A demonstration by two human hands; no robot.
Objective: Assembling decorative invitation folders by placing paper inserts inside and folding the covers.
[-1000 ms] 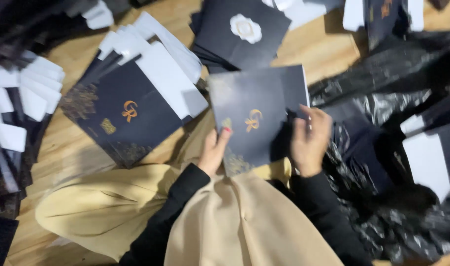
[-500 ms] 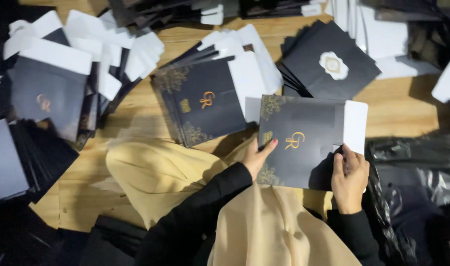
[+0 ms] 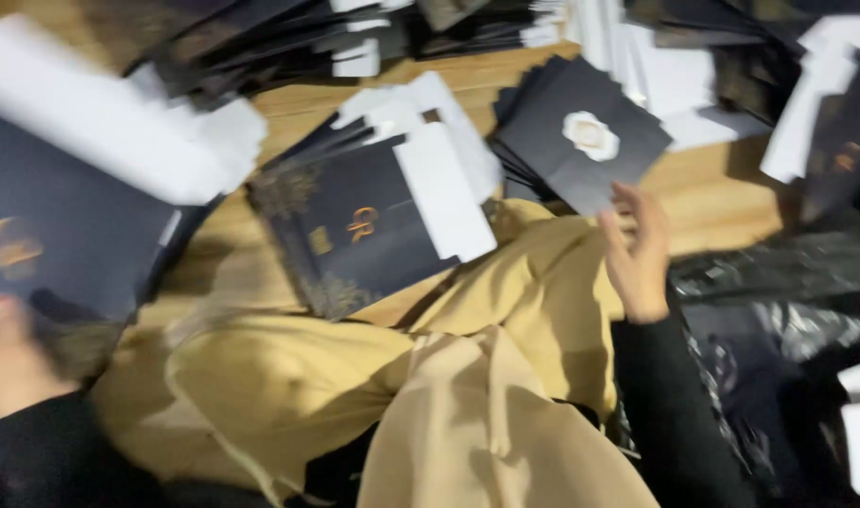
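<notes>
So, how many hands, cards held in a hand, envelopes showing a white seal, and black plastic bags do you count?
Hands: 2 (left hand, right hand)
Held dark card, in the left hand, blurred: 1
White-sealed envelope: 1
Crumpled black plastic bag: 1
Total: 5

We find bare wooden floor at two o'clock; card stacks at twelve and black plastic at three hem us in.
</notes>
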